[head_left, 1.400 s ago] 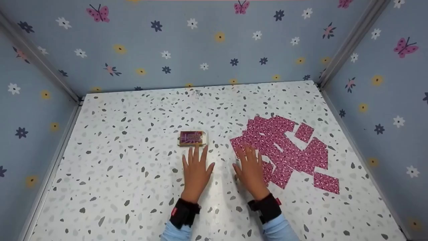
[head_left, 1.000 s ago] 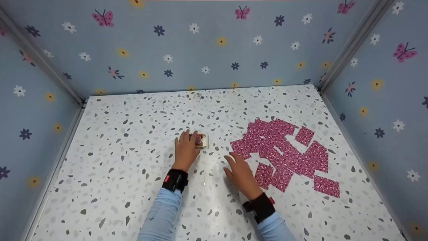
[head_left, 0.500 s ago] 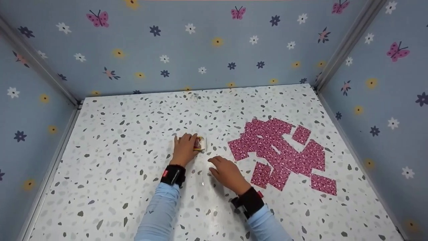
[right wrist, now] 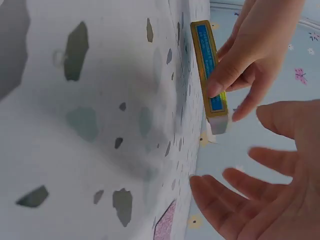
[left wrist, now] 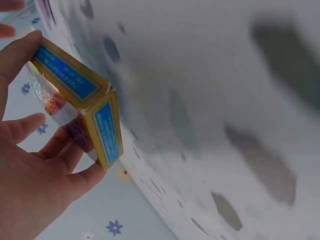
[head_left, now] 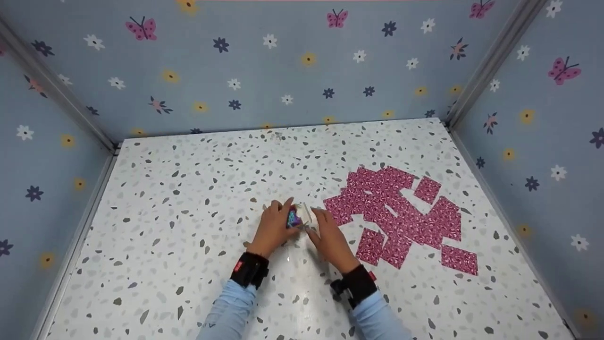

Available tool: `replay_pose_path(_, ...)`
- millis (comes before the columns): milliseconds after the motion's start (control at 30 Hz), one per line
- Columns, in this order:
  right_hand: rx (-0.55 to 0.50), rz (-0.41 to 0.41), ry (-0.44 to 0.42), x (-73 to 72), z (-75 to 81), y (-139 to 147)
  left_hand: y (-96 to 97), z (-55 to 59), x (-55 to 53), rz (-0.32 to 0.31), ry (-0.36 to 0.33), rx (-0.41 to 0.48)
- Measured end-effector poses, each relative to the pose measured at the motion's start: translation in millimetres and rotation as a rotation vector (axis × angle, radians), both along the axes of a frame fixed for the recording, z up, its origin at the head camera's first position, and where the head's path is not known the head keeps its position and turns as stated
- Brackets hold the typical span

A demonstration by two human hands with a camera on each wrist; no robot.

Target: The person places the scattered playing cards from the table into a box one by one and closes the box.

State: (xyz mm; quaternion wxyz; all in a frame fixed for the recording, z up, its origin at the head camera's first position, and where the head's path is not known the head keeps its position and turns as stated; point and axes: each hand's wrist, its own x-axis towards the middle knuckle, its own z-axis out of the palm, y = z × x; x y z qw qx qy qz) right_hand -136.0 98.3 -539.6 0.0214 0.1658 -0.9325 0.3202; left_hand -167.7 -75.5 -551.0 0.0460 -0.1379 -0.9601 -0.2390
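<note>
A small yellow-edged card box with blue side panels is held in my left hand. In the left wrist view the thumb and fingers grip the box by its sides, tilted. White flaps stick out at its end towards my right hand. That hand is beside the flaps, its fingers spread and loosely bent; in the right wrist view they stand apart from the box. Many pink-patterned cards lie spread in an overlapping patch to the right of my right hand.
The speckled white table is enclosed by blue panels printed with flowers and butterflies, at the back and both sides. A single card lies at the lower right of the patch.
The left hand first reached over the box on the table, then picked it up and brought it right. The right hand moved left from the cards towards the box's flap end.
</note>
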Motion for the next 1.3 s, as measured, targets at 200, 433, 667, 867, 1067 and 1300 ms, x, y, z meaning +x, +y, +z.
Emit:
replay_pose_path(200, -0.189, -0.03, -0.105, -2.6, -1.0, 1, 17.1, 2.2, 18.4, -0.031, 0.114, -0.003)
replay_pose_path(433, -0.222, -0.052, -0.124, -4.7, -1.0, 2, 29.2, 3.8, 24.0, -0.044, 0.171, 0.051)
replay_pose_path(667, -0.238, -0.034, -0.148, -4.0, -5.8, 6, 30.4, -1.2, 30.6, -0.04, 0.132, 0.065)
replay_pose_path(867, -0.278, -0.029, -0.159, -2.5, -8.8, 11, 33.3, -2.6, 37.4, -0.034, 0.148, 0.064)
replay_pose_path(1067, -0.264, -0.006, -0.137, -6.2, -14.6, 19, 34.4, -4.3, 37.8, -0.022, 0.187, 0.051)
replay_pose_path(1300, -0.221, -0.022, -0.111, -11.2, -14.2, 23, 30.0, -1.9, 38.7, -0.01, 0.204, 0.065)
